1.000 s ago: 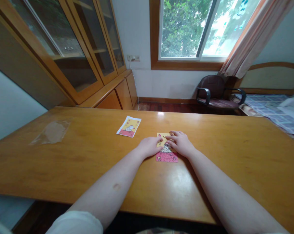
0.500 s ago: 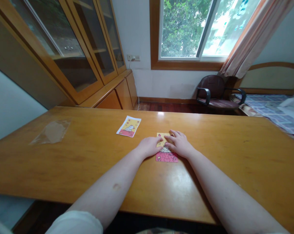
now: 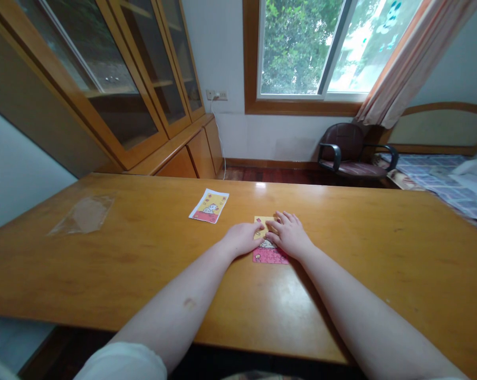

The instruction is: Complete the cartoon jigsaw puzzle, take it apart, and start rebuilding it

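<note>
A small jigsaw puzzle (image 3: 269,256) lies flat on the wooden table (image 3: 143,274), with a yellow upper part, a white cartoon animal and a pink lower part. My left hand (image 3: 243,238) rests against its left edge, thumb and forefinger apart on the pieces. Over the upper right of the puzzle, my right hand (image 3: 289,235) lies with its fingers spread, covering much of the picture. Neither hand lifts anything. To the left, a picture card (image 3: 209,206) with a white border shows the same yellow and pink design.
A clear plastic bag (image 3: 86,214) lies flat at the table's left. Behind the table stand a glass-door cabinet (image 3: 175,132) and an armchair (image 3: 345,148). A bed (image 3: 440,174) is at the right, near the curtain (image 3: 412,68).
My right hand has shifted slightly left and spreads over more of the puzzle's right side. My left hand, the card and the bag are where they were.
</note>
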`<state>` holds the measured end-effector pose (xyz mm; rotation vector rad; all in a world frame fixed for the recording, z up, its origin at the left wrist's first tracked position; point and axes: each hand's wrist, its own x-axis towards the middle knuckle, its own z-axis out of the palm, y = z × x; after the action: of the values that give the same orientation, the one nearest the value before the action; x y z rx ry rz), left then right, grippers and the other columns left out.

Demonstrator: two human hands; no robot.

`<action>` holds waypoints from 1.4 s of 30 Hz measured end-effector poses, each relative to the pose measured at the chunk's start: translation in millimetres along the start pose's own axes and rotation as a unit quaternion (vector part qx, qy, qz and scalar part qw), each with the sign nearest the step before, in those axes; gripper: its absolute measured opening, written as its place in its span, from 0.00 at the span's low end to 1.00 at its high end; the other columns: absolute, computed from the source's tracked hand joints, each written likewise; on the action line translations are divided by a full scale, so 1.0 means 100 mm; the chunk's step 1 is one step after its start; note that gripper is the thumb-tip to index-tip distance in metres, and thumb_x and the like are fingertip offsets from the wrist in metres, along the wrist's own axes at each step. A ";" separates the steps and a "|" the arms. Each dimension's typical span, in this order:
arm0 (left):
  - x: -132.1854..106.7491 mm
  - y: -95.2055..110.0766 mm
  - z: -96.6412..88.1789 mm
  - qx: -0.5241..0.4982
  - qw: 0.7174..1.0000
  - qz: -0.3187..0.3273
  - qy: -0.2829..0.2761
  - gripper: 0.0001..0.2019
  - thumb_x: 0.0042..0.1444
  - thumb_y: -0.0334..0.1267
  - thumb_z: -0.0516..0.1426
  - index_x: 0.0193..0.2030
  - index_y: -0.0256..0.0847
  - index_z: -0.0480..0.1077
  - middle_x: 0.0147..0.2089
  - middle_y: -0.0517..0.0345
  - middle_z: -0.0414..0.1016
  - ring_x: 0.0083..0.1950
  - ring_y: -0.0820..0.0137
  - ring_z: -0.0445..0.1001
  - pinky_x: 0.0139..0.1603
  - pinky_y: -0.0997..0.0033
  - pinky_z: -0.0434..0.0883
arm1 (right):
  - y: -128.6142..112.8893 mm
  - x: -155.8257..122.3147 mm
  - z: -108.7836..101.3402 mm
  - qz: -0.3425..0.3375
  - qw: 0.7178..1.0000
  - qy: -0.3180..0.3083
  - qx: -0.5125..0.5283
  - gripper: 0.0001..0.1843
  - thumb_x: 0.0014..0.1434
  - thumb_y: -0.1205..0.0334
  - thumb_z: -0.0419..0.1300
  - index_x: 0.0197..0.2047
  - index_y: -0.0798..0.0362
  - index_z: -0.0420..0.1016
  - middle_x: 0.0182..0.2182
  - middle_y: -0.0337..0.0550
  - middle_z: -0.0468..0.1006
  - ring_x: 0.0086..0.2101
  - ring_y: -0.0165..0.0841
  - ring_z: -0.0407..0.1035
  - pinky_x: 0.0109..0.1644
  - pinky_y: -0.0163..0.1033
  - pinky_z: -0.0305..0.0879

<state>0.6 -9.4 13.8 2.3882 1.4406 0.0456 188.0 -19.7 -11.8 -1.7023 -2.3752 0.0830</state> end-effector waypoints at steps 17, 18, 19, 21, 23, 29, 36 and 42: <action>0.02 -0.06 0.05 -0.025 1.000 0.006 0.015 0.21 0.56 0.48 0.53 0.55 0.49 0.68 0.46 0.54 0.78 0.47 0.60 0.76 0.44 0.67 0.70 | 0.10 0.01 -0.05 -0.018 1.000 -0.012 0.018 0.23 0.61 0.48 0.52 0.53 0.51 0.72 0.56 0.50 0.68 0.56 0.43 0.59 0.60 0.48 0.53; 0.03 -0.07 0.05 -0.028 0.999 0.007 0.019 0.21 0.56 0.48 0.53 0.55 0.48 0.68 0.46 0.54 0.78 0.47 0.61 0.76 0.44 0.67 0.70 | 0.10 0.00 -0.07 -0.017 0.999 -0.017 0.021 0.25 0.61 0.47 0.52 0.55 0.53 0.70 0.57 0.51 0.67 0.56 0.43 0.60 0.60 0.48 0.53; 0.03 -0.07 0.05 -0.033 0.999 0.008 0.024 0.20 0.56 0.48 0.53 0.54 0.47 0.69 0.45 0.54 0.78 0.46 0.62 0.76 0.44 0.68 0.70 | 0.10 -0.01 -0.09 -0.015 0.999 -0.020 0.026 0.27 0.61 0.46 0.52 0.57 0.54 0.68 0.58 0.52 0.67 0.56 0.44 0.60 0.60 0.48 0.54; 0.03 -0.08 0.03 -0.043 0.998 0.010 0.041 0.18 0.57 0.46 0.52 0.53 0.46 0.70 0.44 0.54 0.77 0.45 0.63 0.75 0.43 0.68 0.70 | 0.10 -0.03 -0.14 -0.015 0.999 -0.020 0.033 0.30 0.60 0.45 0.53 0.58 0.56 0.66 0.58 0.53 0.66 0.55 0.44 0.61 0.59 0.48 0.55; 0.03 -0.08 0.01 -0.044 0.996 0.019 0.069 0.18 0.57 0.45 0.52 0.52 0.45 0.70 0.44 0.54 0.77 0.45 0.63 0.75 0.45 0.68 0.69 | 0.10 -0.06 -0.17 -0.033 0.998 -0.028 0.044 0.33 0.56 0.44 0.56 0.59 0.55 0.66 0.58 0.53 0.66 0.56 0.45 0.61 0.60 0.49 0.54; 0.02 -0.08 0.06 -0.004 0.993 0.053 0.109 0.18 0.55 0.49 0.54 0.48 0.45 0.72 0.48 0.52 0.73 0.52 0.60 0.69 0.55 0.59 0.65 | 0.17 -0.06 -0.07 -0.075 0.990 -0.091 0.082 0.41 0.51 0.41 0.60 0.63 0.52 0.61 0.63 0.52 0.59 0.61 0.45 0.54 0.65 0.55 0.45; 0.06 -0.12 0.15 0.000 0.998 0.014 0.058 0.28 0.58 0.53 0.49 0.63 0.45 0.61 0.66 0.55 0.59 0.68 0.56 0.52 0.68 0.49 0.48 | 0.24 0.02 -0.03 -0.023 0.997 -0.019 0.072 0.31 0.58 0.45 0.55 0.59 0.54 0.66 0.59 0.54 0.65 0.58 0.44 0.59 0.63 0.53 0.51; 0.07 -0.14 0.16 0.008 1.000 -0.003 0.007 0.35 0.57 0.56 0.48 0.69 0.44 0.49 0.71 0.55 0.46 0.72 0.54 0.40 0.67 0.40 0.35 | 0.23 -0.03 -0.10 -0.046 0.995 -0.058 0.071 0.36 0.54 0.41 0.58 0.61 0.53 0.65 0.62 0.53 0.62 0.59 0.46 0.57 0.63 0.54 0.51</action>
<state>-4.3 -1.8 -6.4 2.4010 1.4587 0.0500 212.6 -15.5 -6.7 -1.5598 -2.4607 0.3367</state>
